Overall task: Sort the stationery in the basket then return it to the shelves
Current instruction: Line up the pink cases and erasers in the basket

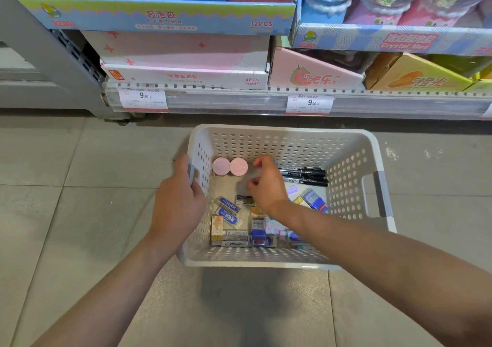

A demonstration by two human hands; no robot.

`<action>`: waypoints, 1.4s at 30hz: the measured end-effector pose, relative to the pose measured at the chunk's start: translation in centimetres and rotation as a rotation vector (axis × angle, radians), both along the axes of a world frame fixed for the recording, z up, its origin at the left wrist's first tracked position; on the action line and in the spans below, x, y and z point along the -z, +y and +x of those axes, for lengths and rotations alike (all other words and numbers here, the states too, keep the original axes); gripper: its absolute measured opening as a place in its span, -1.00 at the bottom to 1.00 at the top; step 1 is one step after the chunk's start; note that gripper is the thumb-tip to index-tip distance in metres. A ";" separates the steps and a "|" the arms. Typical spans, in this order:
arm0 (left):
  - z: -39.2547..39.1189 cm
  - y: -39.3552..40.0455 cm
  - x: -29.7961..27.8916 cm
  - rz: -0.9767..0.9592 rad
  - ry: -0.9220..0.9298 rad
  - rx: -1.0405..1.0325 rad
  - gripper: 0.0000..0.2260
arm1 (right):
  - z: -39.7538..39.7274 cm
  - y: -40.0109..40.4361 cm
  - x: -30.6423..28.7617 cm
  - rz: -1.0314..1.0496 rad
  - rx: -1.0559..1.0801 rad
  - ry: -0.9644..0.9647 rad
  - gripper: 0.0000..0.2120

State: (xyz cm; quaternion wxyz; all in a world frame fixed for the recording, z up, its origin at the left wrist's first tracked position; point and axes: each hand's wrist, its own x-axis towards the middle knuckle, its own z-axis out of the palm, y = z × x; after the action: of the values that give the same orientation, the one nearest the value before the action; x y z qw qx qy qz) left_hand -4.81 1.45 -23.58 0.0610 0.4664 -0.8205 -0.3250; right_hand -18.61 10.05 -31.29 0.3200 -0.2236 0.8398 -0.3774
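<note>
My left hand (177, 203) and right hand (267, 187) are bare, with no glove, ring or watch on either. Both forearms are uncovered right to the frame's lower edge, showing no sleeve. My fingernails are short and unpainted.

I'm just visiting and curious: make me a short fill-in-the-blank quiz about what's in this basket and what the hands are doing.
1. The left hand grips the basket by its ____ handle.
2. Two round ____ lids sit side by side near the basket's far wall.
3. The number of black markers lying right of the right hand is ____.
4. Both price tags on the shelf edge read ____.

Missing words: left; pink; two; 9.90
</note>
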 end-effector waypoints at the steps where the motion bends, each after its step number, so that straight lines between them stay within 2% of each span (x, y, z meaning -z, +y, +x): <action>1: 0.0 0.0 -0.1 0.008 -0.001 -0.008 -0.67 | -0.2 0.4 -0.3 0.012 -0.025 0.009 -0.70; 6: 0.2 0.1 -0.3 0.010 0.004 -0.028 -0.69 | -2.1 2.9 -2.6 0.188 -0.384 0.136 -0.83; 11: 0.2 0.0 -0.3 -0.003 -0.007 -0.028 -0.71 | -5.6 4.9 -5.1 0.522 -0.702 0.223 -0.86; 13: 0.2 0.0 -0.4 -0.005 -0.003 -0.026 -0.70 | -6.4 5.7 -6.0 0.683 -0.824 0.322 -0.81; 17: 0.3 0.0 -0.4 0.003 0.003 -0.013 -0.73 | -5.5 7.0 -7.0 1.027 -1.042 0.481 -0.43; 19: 0.3 0.0 -0.4 0.000 -0.002 -0.016 -0.73 | -4.5 7.8 -6.7 1.140 -1.094 0.508 -0.44; 21: 0.4 0.1 -0.5 -0.003 -0.004 -0.017 -0.73 | -3.6 8.3 -6.0 1.171 -1.091 0.545 -0.58; 23: 0.5 0.2 -0.6 -0.007 0.001 -0.014 -0.75 | -3.2 8.5 -5.6 1.178 -1.062 0.559 -0.70; 25: 0.6 0.3 -0.7 -0.008 0.000 -0.018 -0.77 | -3.0 8.3 -5.4 1.185 -1.066 0.560 -0.73; 29: 0.8 0.3 -0.4 -0.013 -0.002 -0.022 -0.77 | -2.9 7.8 -5.8 1.204 -1.126 0.534 -0.69; 33: 0.8 0.1 0.0 -0.027 -0.001 -0.008 -0.77 | -4.2 7.0 -7.3 1.180 -1.084 0.383 -0.62; 35: 0.9 0.1 0.1 -0.034 0.006 -0.006 -0.78 | -5.5 6.3 -7.6 1.032 -0.998 0.278 -0.85; 39: 0.9 0.2 0.1 -0.031 0.023 -0.014 -0.80 | -6.8 4.9 -7.9 0.573 -0.758 0.120 -0.70; 42: 0.9 0.2 0.1 -0.033 0.026 -0.011 -0.83 | -6.0 4.2 -6.7 0.308 -0.543 0.095 -0.83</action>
State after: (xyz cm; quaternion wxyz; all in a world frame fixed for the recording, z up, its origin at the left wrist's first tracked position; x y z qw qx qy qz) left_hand -3.94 1.64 -23.72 0.0812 0.4657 -0.8222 -0.3169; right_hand -24.57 14.27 -24.62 0.3994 -0.4061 0.8107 -0.1356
